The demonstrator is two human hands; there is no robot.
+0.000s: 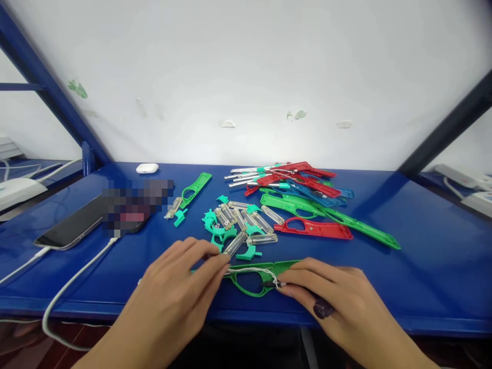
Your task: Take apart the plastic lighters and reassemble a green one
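Note:
Near the table's front edge lies a green lighter shell half (283,265) with a finger loop, between my two hands. My left hand (179,287) is closed, thumb and fingers pinching the shell's left end, where a bit of metal shows. A thin white wire (253,269) runs over the shell from there to my right hand (340,289). Pinched in the right fingertips is a small black igniter piece (268,283), at the wire's end over the shell. A dark rounded rod end (323,308) pokes out under the right hand; the rest is hidden.
Clear fuel tanks (263,223) and turquoise triggers (249,253) lie just beyond my hands. Behind them are a red shell half (315,229), green shells (361,230) and a pile with metal tubes (246,177). Phones (73,223) with a white cable (73,284) occupy the left.

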